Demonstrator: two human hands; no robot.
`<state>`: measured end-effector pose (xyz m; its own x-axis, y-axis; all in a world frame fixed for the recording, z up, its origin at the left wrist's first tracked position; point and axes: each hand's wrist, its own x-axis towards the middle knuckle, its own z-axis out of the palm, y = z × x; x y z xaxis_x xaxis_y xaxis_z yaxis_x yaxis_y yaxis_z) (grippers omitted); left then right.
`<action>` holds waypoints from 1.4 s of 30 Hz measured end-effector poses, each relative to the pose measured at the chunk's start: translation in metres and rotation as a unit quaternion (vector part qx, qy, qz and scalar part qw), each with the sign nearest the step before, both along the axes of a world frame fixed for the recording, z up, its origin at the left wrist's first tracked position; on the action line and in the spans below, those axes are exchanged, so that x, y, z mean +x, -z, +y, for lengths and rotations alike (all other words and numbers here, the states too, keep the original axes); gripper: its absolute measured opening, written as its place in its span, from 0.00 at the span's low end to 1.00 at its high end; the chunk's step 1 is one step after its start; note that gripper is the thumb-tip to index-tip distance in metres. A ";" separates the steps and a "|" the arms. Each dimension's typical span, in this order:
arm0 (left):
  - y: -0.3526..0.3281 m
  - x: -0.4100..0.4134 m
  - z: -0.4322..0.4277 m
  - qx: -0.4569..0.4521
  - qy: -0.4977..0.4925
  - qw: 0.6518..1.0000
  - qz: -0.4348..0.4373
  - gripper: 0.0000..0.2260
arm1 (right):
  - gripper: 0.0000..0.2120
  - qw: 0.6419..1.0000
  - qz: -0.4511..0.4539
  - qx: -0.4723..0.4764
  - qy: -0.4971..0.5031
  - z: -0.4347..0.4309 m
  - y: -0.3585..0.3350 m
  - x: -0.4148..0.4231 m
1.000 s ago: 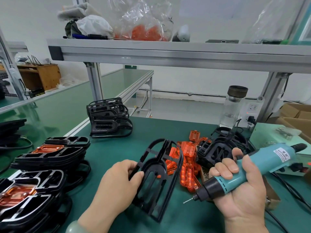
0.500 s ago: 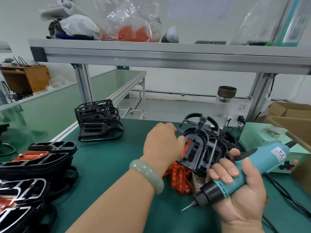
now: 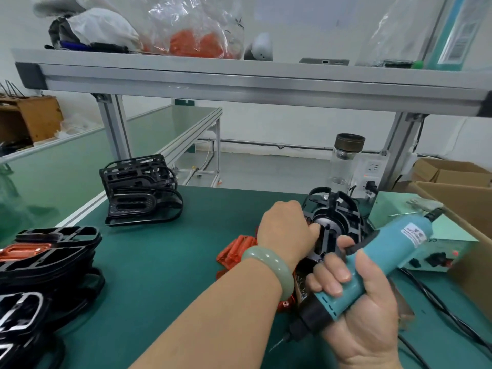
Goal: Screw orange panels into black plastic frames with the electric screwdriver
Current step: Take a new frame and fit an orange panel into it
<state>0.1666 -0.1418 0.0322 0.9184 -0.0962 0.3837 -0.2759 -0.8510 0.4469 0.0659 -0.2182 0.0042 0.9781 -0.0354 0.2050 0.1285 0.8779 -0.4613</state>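
Left hand [image 3: 287,233] has gone from mid-mat out to 1 o'clock, taking the black frame [image 3: 334,222] with it. That frame is now up against the frame heap in front of the water bottle [image 3: 346,161]. Right hand [image 3: 364,310] has barely shifted.

Left: fingers curled through the frame's inner opening, gripping it. Frame is near upright. Can't tell whether it rests on the frames behind it or is only held against them. Hooking through the opening looks like the easy one-hand hold for an open lattice part.

Right: fist wrapped round the electric screwdriver [image 3: 394,259], one finger over its black lever. Tool sits close in at 2 o'clock, bit [image 3: 277,346] aimed down toward 7 o'clock, off the mat [image 3: 159,262] and touching no part. Probably kept in hand to save a pick-up each cycle.

Orange panels [image 3: 234,251] are heaped at 12 o'clock, just beside the left wrist and the gripped frame, so both feed parts sit in one reach. No panel visible in the gripped frame.

Finished stack [image 3: 61,251] with orange inserts is at 9 o'clock, bare frame stack [image 3: 141,193] at 11.

Judgement: part-handling step, no screw being driven yet.
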 end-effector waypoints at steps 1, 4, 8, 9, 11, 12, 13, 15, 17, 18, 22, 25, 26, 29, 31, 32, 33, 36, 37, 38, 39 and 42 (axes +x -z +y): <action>0.000 0.000 -0.002 -0.012 0.006 1.000 0.008 0.16 | 0.21 1.000 0.009 -0.004 -0.001 0.002 0.001 0.001; -0.001 -0.003 0.003 -0.069 0.034 0.997 0.010 0.19 | 0.05 0.999 0.029 -0.022 0.008 0.009 0.003 0.002; 0.003 0.002 0.040 -0.153 0.006 0.988 -0.009 0.22 | 0.06 0.998 0.041 -0.041 0.018 0.013 0.006 0.004; 0.008 0.007 0.055 -0.153 -0.021 0.988 -0.010 0.21 | 0.08 0.998 0.035 -0.045 0.013 0.013 0.008 0.004; 0.021 0.021 0.091 -0.125 -0.091 0.988 0.006 0.17 | 0.12 0.998 0.031 -0.046 0.001 0.013 0.008 0.004; 0.028 0.028 0.109 -0.106 -0.135 0.985 0.021 0.12 | 0.17 0.999 0.029 -0.042 -0.008 0.013 0.007 0.005; 0.036 0.034 0.126 -0.087 -0.184 0.978 0.045 0.11 | 0.23 0.999 0.026 -0.037 -0.016 0.013 0.006 0.005; 0.049 0.039 0.156 -0.029 -0.265 0.958 0.101 0.17 | 0.27 0.999 0.026 -0.038 -0.018 0.014 0.003 0.005; 0.061 0.041 0.179 0.033 -0.302 0.946 0.111 0.22 | 0.27 0.999 0.029 -0.040 -0.017 0.014 0.003 0.005; 0.066 0.041 0.188 0.053 -0.311 0.942 0.113 0.24 | 0.27 0.999 0.030 -0.041 -0.015 0.014 0.002 0.005; 0.080 0.040 0.208 0.058 -0.312 0.931 0.178 0.28 | 0.28 0.999 0.033 -0.041 -0.013 0.015 0.001 0.004; 0.075 0.037 0.207 0.125 -0.316 0.924 0.173 0.24 | 0.28 0.998 0.030 -0.045 -0.015 0.015 0.003 0.005; 0.072 0.035 0.203 0.161 -0.318 0.920 0.162 0.21 | 0.28 0.998 0.032 -0.045 -0.018 0.016 0.002 0.004; 0.064 0.024 0.189 0.199 -0.313 0.917 0.146 0.13 | 0.27 0.998 0.031 -0.046 -0.025 0.016 0.003 0.004; 0.063 0.013 0.177 0.188 -0.298 0.925 0.144 0.11 | 0.24 0.998 0.038 -0.044 -0.025 0.016 0.002 0.003; 0.062 0.007 0.172 0.182 -0.287 0.930 0.142 0.11 | 0.19 0.998 0.044 -0.043 -0.023 0.016 0.002 0.003; 0.062 0.000 0.167 0.177 -0.274 0.935 0.140 0.10 | 0.13 0.998 0.045 -0.042 -0.017 0.015 0.004 0.003; 0.064 -0.021 0.156 0.141 -0.228 0.956 0.117 0.12 | 0.09 0.998 0.046 -0.045 -0.013 0.016 0.004 0.002; 0.065 -0.029 0.155 0.117 -0.217 0.963 0.107 0.14 | 0.10 0.998 0.044 -0.044 -0.012 0.016 0.006 0.003; 0.066 -0.036 0.155 0.094 -0.211 0.968 0.098 0.17 | 0.10 0.998 0.045 -0.051 -0.011 0.017 0.005 0.002; 0.066 -0.042 0.157 0.079 -0.215 0.969 0.093 0.21 | 0.10 0.998 0.038 -0.056 -0.012 0.017 0.005 0.001; 0.066 -0.053 0.168 0.097 -0.251 0.954 0.128 0.32 | 0.12 0.997 0.040 -0.057 -0.017 0.019 0.004 0.000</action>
